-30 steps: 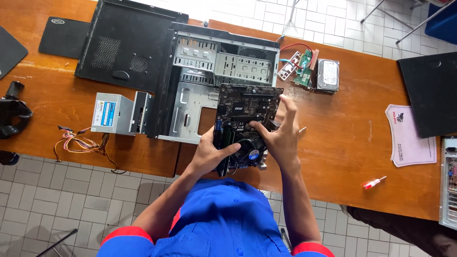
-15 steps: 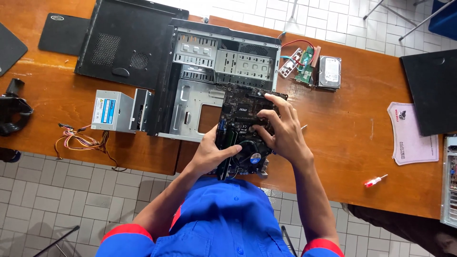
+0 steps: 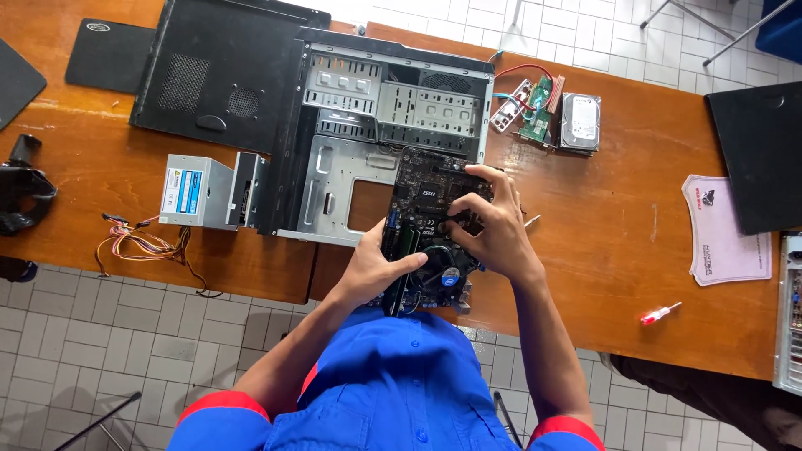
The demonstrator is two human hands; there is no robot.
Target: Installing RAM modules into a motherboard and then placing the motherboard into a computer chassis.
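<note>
A black motherboard (image 3: 426,196) with a round cooler fan (image 3: 443,276) is held over the near edge of an open computer case (image 3: 351,167) lying on its side. My left hand (image 3: 376,267) grips the board's left edge near the fan. My right hand (image 3: 489,225) rests on top of the board's right side, fingers curled over its edge. The board's far end lies over the case's metal tray.
The wooden table (image 3: 618,234) carries a power supply (image 3: 205,192) with loose coloured wires (image 3: 142,246), a black side panel (image 3: 225,71), a hard drive (image 3: 581,121), small circuit cards (image 3: 535,108), a red-handled screwdriver (image 3: 660,313), a white sheet (image 3: 723,230) and black mats.
My right hand has slid from the board's near right corner up onto its upper right part, and its fingers have curled. The board has shifted slightly toward the case.
</note>
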